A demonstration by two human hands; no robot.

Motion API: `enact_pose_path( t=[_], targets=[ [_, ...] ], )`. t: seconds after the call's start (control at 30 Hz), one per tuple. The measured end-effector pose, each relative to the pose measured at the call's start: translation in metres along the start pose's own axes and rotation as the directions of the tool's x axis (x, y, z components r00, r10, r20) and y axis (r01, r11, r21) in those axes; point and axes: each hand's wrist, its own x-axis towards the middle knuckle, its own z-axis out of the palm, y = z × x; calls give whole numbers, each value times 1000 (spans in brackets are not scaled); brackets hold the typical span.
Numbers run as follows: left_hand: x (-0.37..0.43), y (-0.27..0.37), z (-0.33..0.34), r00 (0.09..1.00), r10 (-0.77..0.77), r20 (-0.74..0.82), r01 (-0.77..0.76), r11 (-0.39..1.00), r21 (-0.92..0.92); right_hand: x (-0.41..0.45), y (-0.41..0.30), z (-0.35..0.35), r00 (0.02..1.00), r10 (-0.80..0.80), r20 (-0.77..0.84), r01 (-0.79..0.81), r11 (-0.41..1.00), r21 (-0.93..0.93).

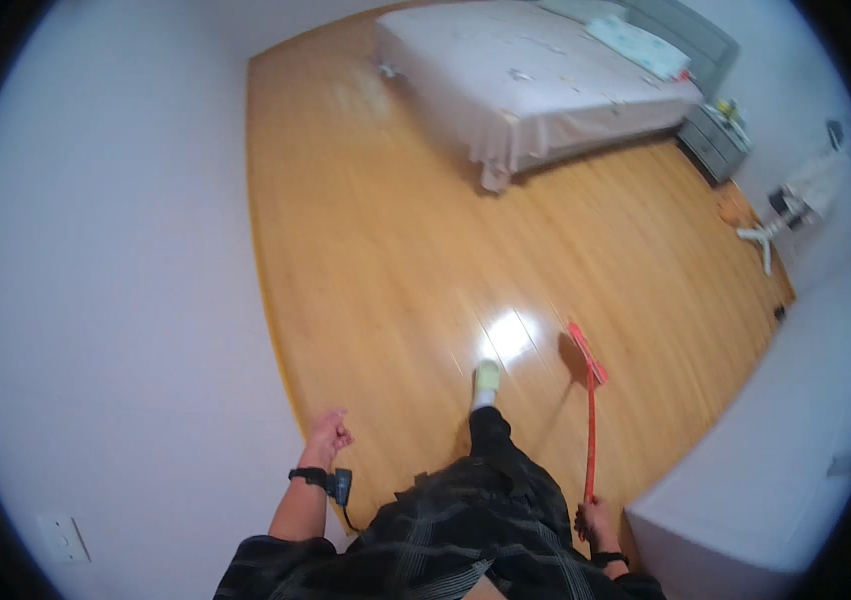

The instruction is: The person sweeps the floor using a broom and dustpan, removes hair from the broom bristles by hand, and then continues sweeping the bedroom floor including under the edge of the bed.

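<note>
My right hand is closed around the red handle of a long-handled broom or mop. The tool's pinkish-red head is out ahead of me over the wood floor, with a dark shadow to its left. Whether the head touches the floor I cannot tell. My left hand holds nothing, its fingers loosely curled and partly apart, beside the white wall. A dark device is strapped to the left wrist. One foot in a light green slipper steps forward between the hands.
Ahead stands a bed with a pink sheet hanging at its corner. A grey nightstand and a white-legged stand are along the right wall. Close on my right is a white cabinet-like block. The left wall runs alongside.
</note>
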Motion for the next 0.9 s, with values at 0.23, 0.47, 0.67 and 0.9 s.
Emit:
enact_pose_path(
  t=[0.23,0.47,0.67,0.9],
  targets=[
    [-39,30,5,948,-221,-228,203,974,-99,51,-233,26,992,6,122,28,963,-268],
    [-129,-5,36,892,-327,-311,168,880,-444,46,-420,22,982,-60,181,151,827,-542],
    [-252,10,1,856,-337,-393,91,846,-526,-70,-448,43,931,-69,359,276,778,-565],
    [-267,201,-71,849,-79,-523,-143,918,-371,-152,-505,110,894,-65,444,323,780,-536]
  ],
)
